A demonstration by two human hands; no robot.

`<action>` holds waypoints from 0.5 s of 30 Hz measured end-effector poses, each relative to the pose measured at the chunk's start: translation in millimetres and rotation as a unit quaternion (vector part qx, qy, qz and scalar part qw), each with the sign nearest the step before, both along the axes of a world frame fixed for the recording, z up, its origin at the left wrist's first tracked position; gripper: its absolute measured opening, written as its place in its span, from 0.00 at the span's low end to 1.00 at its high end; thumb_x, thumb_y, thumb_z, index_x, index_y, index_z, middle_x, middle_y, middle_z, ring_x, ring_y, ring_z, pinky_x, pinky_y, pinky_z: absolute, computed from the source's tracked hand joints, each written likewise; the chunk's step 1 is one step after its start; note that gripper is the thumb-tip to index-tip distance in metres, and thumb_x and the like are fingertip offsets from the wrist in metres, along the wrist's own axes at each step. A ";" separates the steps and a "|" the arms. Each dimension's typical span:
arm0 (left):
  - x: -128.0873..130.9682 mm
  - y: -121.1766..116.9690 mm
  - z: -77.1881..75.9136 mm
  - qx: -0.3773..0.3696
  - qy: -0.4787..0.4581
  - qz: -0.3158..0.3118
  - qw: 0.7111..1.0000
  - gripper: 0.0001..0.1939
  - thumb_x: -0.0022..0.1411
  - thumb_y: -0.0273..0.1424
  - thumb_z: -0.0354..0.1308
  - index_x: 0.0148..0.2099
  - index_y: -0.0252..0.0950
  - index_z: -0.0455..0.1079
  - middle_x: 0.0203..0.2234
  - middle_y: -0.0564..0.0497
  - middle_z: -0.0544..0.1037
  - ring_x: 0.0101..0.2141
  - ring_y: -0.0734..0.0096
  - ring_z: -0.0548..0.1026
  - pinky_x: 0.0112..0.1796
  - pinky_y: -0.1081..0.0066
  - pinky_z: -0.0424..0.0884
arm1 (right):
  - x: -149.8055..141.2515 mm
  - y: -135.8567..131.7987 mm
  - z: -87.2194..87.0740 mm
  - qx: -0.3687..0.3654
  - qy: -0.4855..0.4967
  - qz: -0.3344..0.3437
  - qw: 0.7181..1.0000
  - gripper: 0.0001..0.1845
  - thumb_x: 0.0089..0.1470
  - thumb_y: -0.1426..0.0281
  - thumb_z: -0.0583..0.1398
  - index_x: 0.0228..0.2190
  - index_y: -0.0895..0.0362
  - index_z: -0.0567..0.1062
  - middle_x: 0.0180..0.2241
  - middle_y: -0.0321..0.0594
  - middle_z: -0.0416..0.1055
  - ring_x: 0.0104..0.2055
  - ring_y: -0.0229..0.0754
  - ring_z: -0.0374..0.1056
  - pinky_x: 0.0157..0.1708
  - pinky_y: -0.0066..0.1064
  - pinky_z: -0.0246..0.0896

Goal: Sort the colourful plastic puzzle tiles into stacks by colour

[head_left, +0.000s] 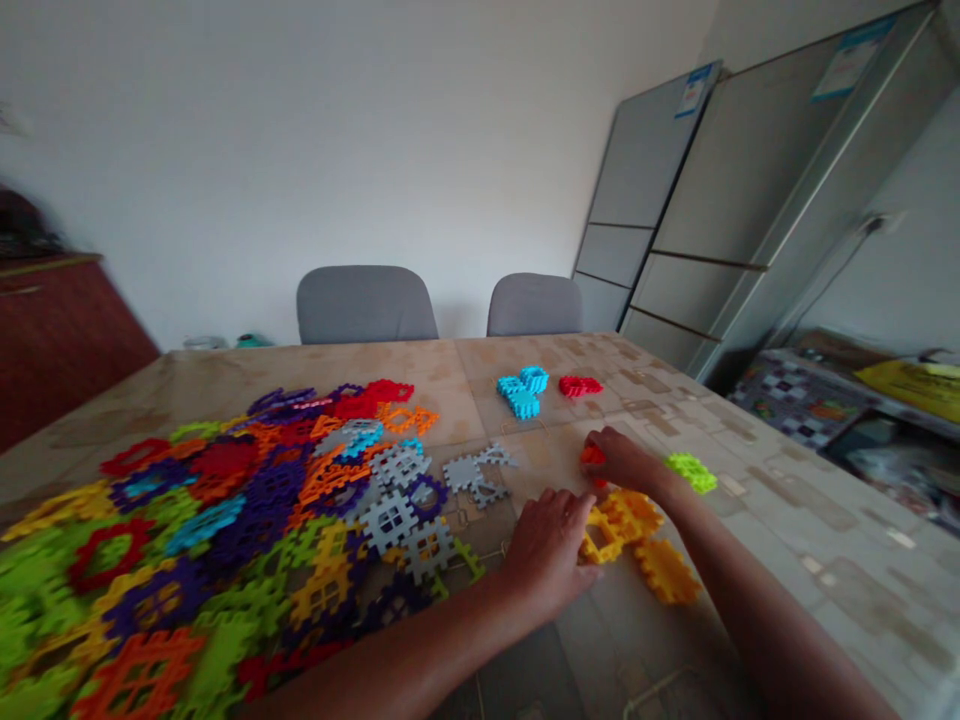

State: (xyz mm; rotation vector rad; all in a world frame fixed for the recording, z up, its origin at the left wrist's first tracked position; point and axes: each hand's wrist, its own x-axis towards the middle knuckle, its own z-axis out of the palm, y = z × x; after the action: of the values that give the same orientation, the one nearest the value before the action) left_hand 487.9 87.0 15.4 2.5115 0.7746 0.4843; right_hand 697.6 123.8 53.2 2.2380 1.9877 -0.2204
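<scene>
My left hand (547, 550) is curled at the left edge of a yellow interlocking building piece (602, 537) with a square opening, its thumb and fingers against the piece. More yellow pieces (667, 570) adjoin it on the right. Just beyond, my right hand (626, 462) reaches across with bent fingers closed over an orange-red interlocking piece (592, 455), which they partly cover. To the right of that forearm lies a lime-green stack of pieces (691, 472). Grey interlocking pieces (480, 472) rest on the table left of my hands.
A big spread of mixed-colour interlocking pieces (247, 500) covers the table's left side. Light-blue pieces (521, 392) and a red stack (580, 386) sit farther back on the patterned tabletop (757, 520). Two grey chairs (366, 305) stand behind; a fridge (697, 200) is at right.
</scene>
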 end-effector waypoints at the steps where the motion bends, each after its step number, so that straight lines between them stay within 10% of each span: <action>1: -0.6 0.0 0.2 -0.003 -0.001 -0.002 1.000 0.39 0.54 0.33 0.75 0.63 0.37 0.62 0.52 0.42 0.75 0.53 0.48 0.72 0.53 0.51 0.70 | -0.7 0.3 0.0 0.000 -0.001 -0.003 1.000 0.15 0.65 0.64 0.62 0.50 0.57 0.74 0.52 0.45 0.72 0.50 0.48 0.72 0.48 0.46 0.71; 15: -49.7 -26.2 31.9 -0.071 -0.029 -0.042 0.996 0.41 0.55 0.20 0.65 0.69 0.36 0.56 0.68 0.42 0.60 0.66 0.55 0.59 0.66 0.55 0.59 | -3.0 21.3 1.5 0.002 -0.025 -0.036 0.999 0.17 0.65 0.63 0.62 0.52 0.56 0.73 0.53 0.45 0.71 0.49 0.48 0.72 0.48 0.46 0.71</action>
State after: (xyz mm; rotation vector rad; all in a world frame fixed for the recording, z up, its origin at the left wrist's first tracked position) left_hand 438.2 60.7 47.3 2.3764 0.6538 0.4551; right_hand 694.7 145.1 54.8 2.2964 1.8856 -0.1671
